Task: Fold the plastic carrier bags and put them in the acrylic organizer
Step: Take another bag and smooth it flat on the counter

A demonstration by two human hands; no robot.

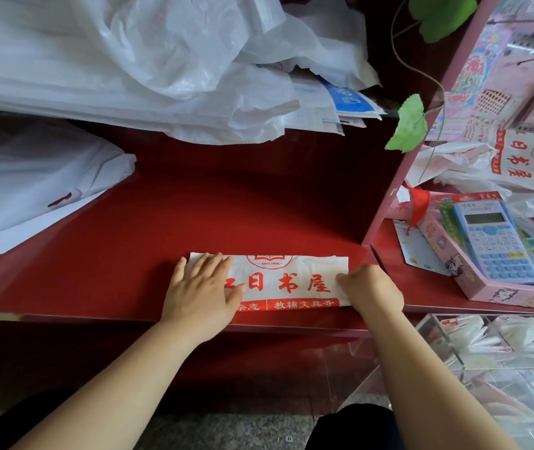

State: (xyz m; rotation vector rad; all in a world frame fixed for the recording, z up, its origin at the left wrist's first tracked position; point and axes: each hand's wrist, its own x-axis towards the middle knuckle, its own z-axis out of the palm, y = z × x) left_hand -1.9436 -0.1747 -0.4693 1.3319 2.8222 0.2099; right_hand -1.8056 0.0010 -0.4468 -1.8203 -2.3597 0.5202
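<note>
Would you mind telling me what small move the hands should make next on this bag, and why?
Probably fold the right end over toward the left. The folded bag lies as a long flat strip on the red counter, the left hand presses flat on its left part, and the right hand grips its right end, so it seems pinned and ready.

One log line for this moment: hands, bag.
step: folding | left hand: flat on carrier bag | right hand: grips its right end | carrier bag: folded strip on red counter | acrylic organizer: lower right

Folded bag (pixel 291 282) on shelf (pixel 226 206) front; pile (pixel 161 60) behind; organizer (pixel 447 362) lower right, perhaps stocked.
</note>
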